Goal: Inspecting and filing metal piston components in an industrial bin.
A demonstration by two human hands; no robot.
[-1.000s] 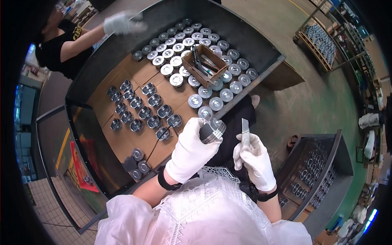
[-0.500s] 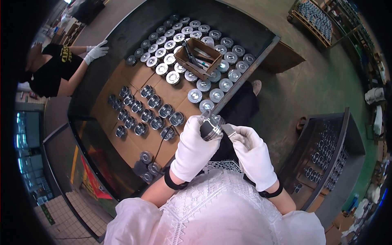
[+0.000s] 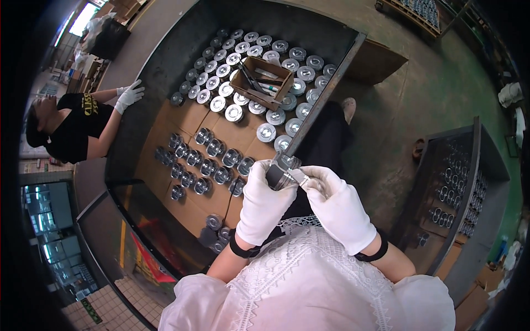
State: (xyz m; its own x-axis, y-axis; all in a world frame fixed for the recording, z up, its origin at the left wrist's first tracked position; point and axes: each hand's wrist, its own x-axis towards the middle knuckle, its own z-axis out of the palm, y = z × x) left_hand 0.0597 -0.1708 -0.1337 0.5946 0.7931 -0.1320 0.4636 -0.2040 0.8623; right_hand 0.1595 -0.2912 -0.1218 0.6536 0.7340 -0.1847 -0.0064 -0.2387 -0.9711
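Observation:
My left hand (image 3: pixel 264 203), in a white glove, is closed around a metal piston (image 3: pixel 277 173) with grooves round its side, holding it tilted in front of my chest. My gloved right hand (image 3: pixel 341 211) pinches a short flat grey metal blade (image 3: pixel 298 176), whose far end lies against or just over the piston's grooved edge. Its exact kind I cannot make out. The fingers hide part of both things. Beyond my hands, several pistons stand crown up (image 3: pixel 233 113) in rows, and others lie with their open undersides showing (image 3: pixel 222 175).
The pistons stand on brown cardboard (image 3: pixel 232 132) in a dark metal bin (image 3: pixel 356 52). A small box (image 3: pixel 283 95) of pens and tools sits on them. At left, a co-worker's gloved hand (image 3: pixel 130 96) rests on the bin's rim. Another bin (image 3: pixel 476 160) with pistons stands at right.
My view has turned a little, so the bin and co-worker sit differently in it. The blade tilts slightly differently against the piston; both hands keep their hold.

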